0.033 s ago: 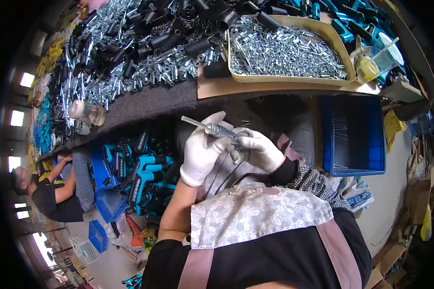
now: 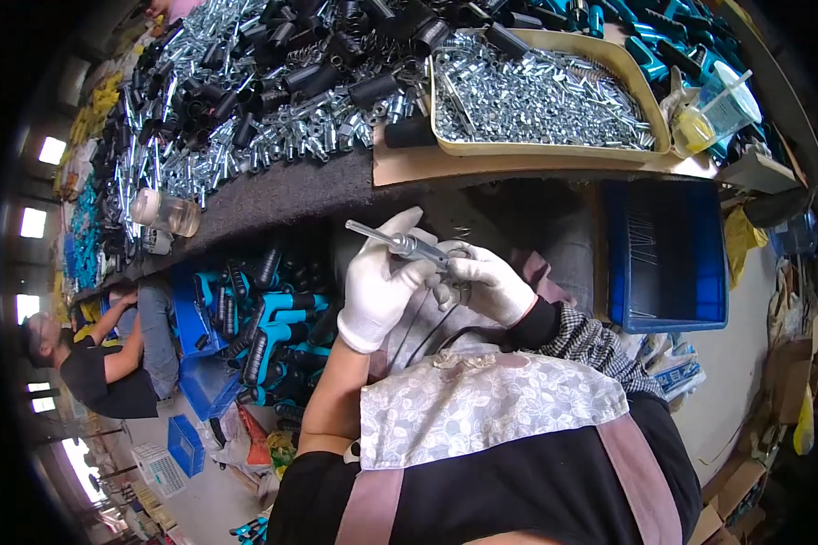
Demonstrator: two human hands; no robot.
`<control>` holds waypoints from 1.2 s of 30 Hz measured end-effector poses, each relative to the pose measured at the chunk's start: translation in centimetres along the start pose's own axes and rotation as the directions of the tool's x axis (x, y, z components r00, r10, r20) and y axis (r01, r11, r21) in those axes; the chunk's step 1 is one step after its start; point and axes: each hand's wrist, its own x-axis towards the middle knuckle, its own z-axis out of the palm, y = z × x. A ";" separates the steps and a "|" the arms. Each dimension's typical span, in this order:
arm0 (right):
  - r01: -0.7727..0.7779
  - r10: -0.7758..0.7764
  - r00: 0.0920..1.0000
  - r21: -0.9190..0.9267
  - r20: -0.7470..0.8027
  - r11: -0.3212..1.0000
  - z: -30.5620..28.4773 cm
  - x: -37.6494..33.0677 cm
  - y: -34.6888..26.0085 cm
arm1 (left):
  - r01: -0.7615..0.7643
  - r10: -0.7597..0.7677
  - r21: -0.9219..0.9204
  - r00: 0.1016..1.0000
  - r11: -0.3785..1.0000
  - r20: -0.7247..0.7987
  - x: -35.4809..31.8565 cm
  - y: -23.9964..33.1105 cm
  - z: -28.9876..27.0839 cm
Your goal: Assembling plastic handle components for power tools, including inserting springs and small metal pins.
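Metal rod (image 2: 398, 242), tip up-left

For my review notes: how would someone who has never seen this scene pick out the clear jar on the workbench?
Start at the long dark workbench across the top, heaped with silver and black metal parts. Follow its near edge toward the person's left, past the tan tray of silver pieces. The clear jar lies there on its side, the only see-through, pale-capped thing among the metal.

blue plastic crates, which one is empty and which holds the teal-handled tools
The big blue plastic crate right of the gloved hands looks empty; the smaller blue crate on their left holds the teal-and-black handled tools.
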 end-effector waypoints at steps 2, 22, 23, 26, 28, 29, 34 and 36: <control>-0.016 0.016 1.000 -0.020 0.023 1.000 0.3 0.3 -0.1 | -0.006 0.006 0.005 1.000 1.000 -0.027 0.1 0.4 0.0; -0.057 0.056 0.998 -0.053 -0.027 0.997 0.0 -0.6 1.8 | -0.170 0.228 0.210 0.929 0.963 -0.291 -1.8 0.1 -1.0; -0.062 0.060 0.998 -0.060 -0.030 0.996 0.2 -0.3 1.6 | -0.166 0.196 0.122 0.935 0.979 -0.297 -1.5 -0.2 -1.3; -0.048 0.048 0.999 -0.068 0.003 0.997 -0.3 0.1 1.4 | -0.103 0.126 0.091 0.946 0.991 -0.300 -1.1 -0.2 -1.8; -0.048 0.049 0.999 -0.073 0.010 0.996 -0.3 0.1 1.5 | -0.111 0.129 0.077 0.944 0.991 -0.303 -1.2 -0.4 -1.7; -0.039 0.038 0.999 -0.064 -0.002 0.997 -0.2 0.2 1.7 | -0.116 0.129 0.061 0.945 0.991 -0.302 -1.2 -0.5 -1.7; -0.028 0.026 0.998 -0.052 -0.051 0.998 0.1 0.1 1.7 | -0.181 0.219 0.149 0.929 0.972 -0.299 -1.1 -0.4 -2.6; -0.018 0.017 1.000 -0.035 -0.018 0.999 -0.3 0.3 1.8 | -0.169 0.196 0.104 0.904 0.980 -0.379 -1.2 -0.1 -2.8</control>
